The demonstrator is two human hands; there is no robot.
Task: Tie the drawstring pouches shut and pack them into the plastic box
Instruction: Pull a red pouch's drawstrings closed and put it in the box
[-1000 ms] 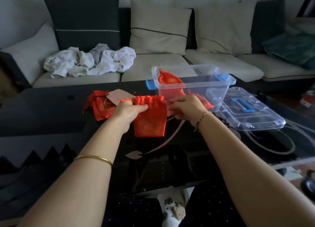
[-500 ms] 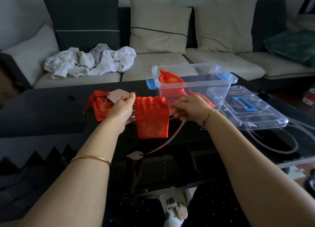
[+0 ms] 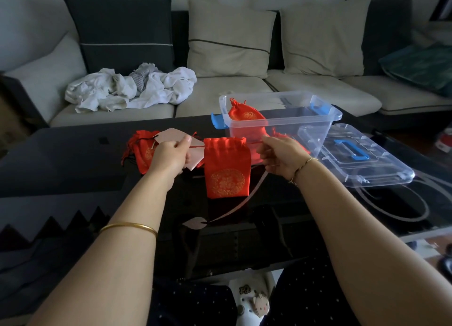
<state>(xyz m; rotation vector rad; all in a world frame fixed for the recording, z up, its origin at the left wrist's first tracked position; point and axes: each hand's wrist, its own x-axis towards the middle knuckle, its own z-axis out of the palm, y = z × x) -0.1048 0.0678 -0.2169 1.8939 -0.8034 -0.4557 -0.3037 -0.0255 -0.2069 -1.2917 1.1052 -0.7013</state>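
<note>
Two hands hold one red pouch (image 3: pixel 226 171) between them over the dark glass table (image 3: pixel 73 159). The left hand (image 3: pixel 171 154) has its fingers curled and pinches the thin red drawstring (image 3: pixel 195 147) just left of the pouch's mouth. The right hand (image 3: pixel 278 156) is curled in a like pinch just right of the mouth, though the cord on that side barely shows. The pouch hangs upright, its top puckered into gathers but not fully closed, its satin front stamped with a round gold pattern. Whether its bottom edge touches the table cannot be told.

Just behind the right hand stands the clear plastic box (image 3: pixel 305 130) with blue latches. A tied pouch (image 3: pixel 245 115) leans inside at its left end, neck bunched tight, and more red cloth shows through the front wall. Behind the left hand lie several loose pouches (image 3: pixel 143 152) in a heap on the table. The box's clear lid (image 3: pixel 354 159), with a blue handle, lies flat to the right of the box. Beyond the table is a pale sofa (image 3: pixel 318 93) with a pile of white clothes (image 3: pixel 132 88) on its seat.
</note>
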